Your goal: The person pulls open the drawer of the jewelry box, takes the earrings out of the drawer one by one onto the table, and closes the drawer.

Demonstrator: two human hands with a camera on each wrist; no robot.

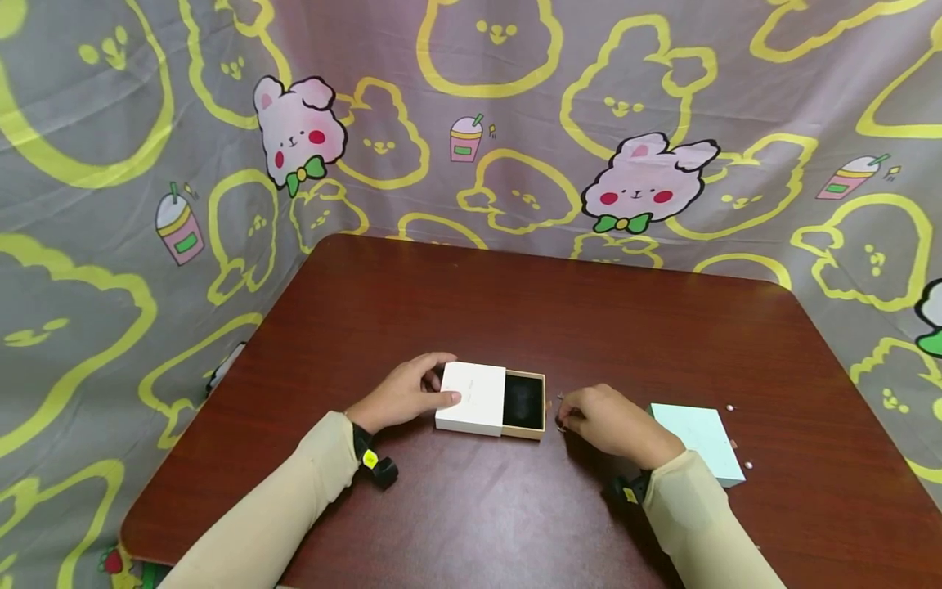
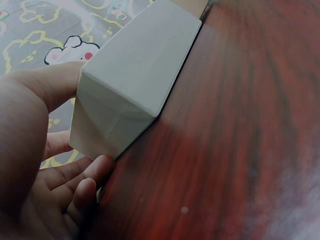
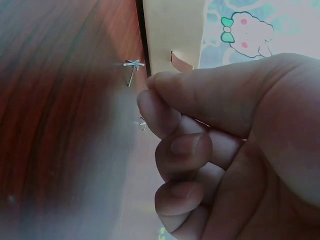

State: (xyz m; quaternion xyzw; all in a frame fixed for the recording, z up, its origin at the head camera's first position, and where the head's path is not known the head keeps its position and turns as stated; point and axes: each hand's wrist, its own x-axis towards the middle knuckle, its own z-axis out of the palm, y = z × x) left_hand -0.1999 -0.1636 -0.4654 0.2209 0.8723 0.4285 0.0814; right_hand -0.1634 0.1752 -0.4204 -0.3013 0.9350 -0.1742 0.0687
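My left hand [image 1: 405, 394] grips the left end of a white slide-out box [image 1: 474, 401], thumb on its top and fingers about the far side. Its tan drawer [image 1: 543, 413] sticks out to the right, showing a black insert [image 1: 521, 399]. Just right of the drawer is my right hand [image 1: 605, 419], fingers curled and thumb tip against the index finger, with nothing visible between them. By those fingertips, in the right wrist view, a silver star stud earring [image 3: 134, 65] lies close to the drawer's end. A second small stud earring [image 3: 143, 124] is partly hidden behind the fingers.
A pale mint box [image 1: 695, 433] lies beside my right wrist. Beyond it are small pearl-like pieces [image 1: 730, 407] on the dark red-brown table [image 1: 515, 303]. A brown ribbon tab [image 3: 181, 62] shows on the drawer's end. Patterned cloth [image 1: 515, 123] hangs behind the table.
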